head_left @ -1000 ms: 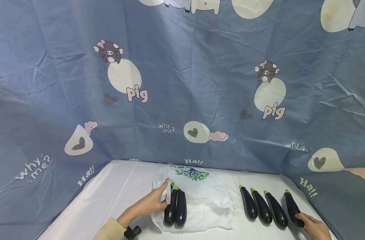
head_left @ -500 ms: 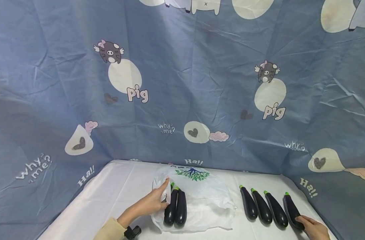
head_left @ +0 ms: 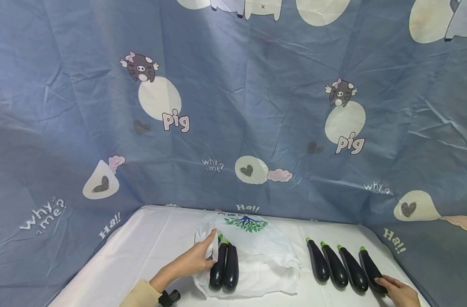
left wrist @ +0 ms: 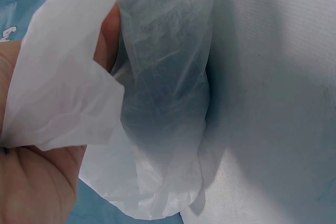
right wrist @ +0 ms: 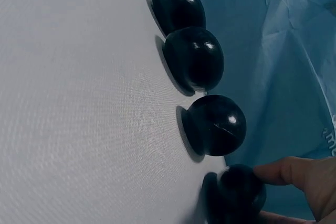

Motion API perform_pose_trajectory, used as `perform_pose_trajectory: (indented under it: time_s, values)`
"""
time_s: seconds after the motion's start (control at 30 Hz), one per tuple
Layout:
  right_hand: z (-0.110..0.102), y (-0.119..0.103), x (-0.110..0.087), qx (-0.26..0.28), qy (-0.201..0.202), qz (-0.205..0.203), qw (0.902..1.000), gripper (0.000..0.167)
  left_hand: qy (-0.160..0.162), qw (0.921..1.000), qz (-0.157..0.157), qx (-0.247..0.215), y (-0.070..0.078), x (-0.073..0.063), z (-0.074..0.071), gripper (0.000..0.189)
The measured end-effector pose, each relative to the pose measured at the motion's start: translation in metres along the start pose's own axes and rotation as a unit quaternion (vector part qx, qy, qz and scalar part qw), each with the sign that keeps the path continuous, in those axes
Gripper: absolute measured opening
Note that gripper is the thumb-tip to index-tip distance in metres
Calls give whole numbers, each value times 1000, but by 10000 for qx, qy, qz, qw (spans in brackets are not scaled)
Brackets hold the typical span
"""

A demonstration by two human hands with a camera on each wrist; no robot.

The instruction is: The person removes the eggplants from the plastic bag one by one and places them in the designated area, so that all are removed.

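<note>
My left hand (head_left: pixel 197 258) grips the edge of a white plastic bag (head_left: pixel 269 273) printed with a green tree. Inside its mouth lie dark eggplants (head_left: pixel 231 268) side by side, at least two, with another green stem showing behind. In the left wrist view the bag film (left wrist: pixel 63 72) folds over the fingers and a dark shape shows through it. At the right, my right hand (head_left: pixel 400 291) pinches the lower end of an eggplant (head_left: pixel 369 268) between thumb and fingers. The right wrist view shows that eggplant's round end (right wrist: pixel 239 187) against the fingers.
Three more eggplants (head_left: pixel 352 269) lie in a slanted row between the bag and my right hand. White cloth (head_left: pixel 157 238) covers the table. A blue curtain (head_left: pixel 226 106) with pig prints hangs behind and along the sides.
The eggplant in my right hand has shifted left, closer to the row of three, and its stem end has swung left. My left hand and the bag stay put.
</note>
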State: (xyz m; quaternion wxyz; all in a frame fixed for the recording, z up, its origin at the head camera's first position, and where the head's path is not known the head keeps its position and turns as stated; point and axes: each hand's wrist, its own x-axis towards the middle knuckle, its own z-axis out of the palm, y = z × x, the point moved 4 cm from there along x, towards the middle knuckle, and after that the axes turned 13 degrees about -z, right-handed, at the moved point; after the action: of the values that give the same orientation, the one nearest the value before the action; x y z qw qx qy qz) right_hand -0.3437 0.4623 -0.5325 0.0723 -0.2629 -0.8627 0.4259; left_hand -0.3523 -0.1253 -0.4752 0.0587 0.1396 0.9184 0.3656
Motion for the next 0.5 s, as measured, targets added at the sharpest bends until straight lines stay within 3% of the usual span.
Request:
perform_pose_trajectory:
  time_s: [0.5]
  values:
    - [-3, -2, -5, 133, -3, -85, 9999, 80, -56, 9999, -108, -36, -1, 1, 1, 96]
